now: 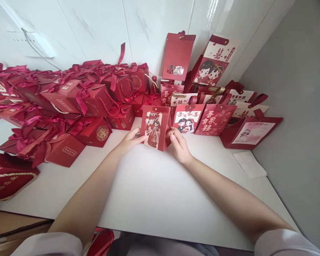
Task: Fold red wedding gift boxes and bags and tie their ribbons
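A red paper gift box with a cartoon couple printed on its front is held upright between both hands, in front of the other boxes. My left hand pinches its left edge, thumb across the front. On the opposite side my right hand grips the right side panel; some of its fingertips are hidden. Just behind stand a red and white box with a bride and groom picture and a red box with large characters.
Red boxes with ribbons are piled along the left and back. More gift boxes, one with a pale picture, stand at the right, some stacked. Folded white paper lies on the white table beside a grey wall.
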`<state>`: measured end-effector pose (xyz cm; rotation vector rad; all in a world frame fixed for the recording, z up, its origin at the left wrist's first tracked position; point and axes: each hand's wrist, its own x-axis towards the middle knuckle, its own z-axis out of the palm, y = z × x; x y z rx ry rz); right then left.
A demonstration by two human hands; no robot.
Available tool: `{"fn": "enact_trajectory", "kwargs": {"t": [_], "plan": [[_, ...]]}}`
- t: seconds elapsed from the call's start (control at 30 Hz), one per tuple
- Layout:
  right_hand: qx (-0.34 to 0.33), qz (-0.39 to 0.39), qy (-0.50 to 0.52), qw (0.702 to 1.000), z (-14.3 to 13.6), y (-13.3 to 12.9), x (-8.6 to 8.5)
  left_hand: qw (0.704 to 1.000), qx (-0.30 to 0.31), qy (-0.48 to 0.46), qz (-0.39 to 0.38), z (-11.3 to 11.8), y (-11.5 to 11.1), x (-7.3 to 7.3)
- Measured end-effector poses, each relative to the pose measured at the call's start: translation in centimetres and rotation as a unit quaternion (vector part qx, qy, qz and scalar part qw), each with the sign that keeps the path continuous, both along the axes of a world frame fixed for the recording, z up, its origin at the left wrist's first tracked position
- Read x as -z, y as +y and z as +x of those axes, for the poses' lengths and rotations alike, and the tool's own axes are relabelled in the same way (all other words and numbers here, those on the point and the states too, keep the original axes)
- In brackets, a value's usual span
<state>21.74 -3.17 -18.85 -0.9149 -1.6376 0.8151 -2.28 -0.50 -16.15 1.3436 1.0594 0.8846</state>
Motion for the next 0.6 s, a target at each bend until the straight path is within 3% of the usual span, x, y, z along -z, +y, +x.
{"fn": "enact_trajectory", "kwargs": {"t": [0.13,0.33,0.43,0.6], "plan": [[-0.037,0.121,-0.099,0.987,-0.7,-1.5,-1.0,0.997,-0.069,0.016,0.042,0.9,0.2,0.7],[-0.014,0.163,-0.137,0.977,-1.5,-1.5,-0.6,0.987,0.075,0.027,0.14,2.0,-1.0,0.5],[-0.025,0.148,-0.078,0.986,-1.5,-1.2,-0.3,0.985,0.042,0.049,0.158,2.2,-1.1,0.7],[-0.066,0.113,-0.066,0.989,-1.3,-1.1,-0.2,0.988,-0.018,-0.034,0.153,2.2,-0.5,1.8]]}}
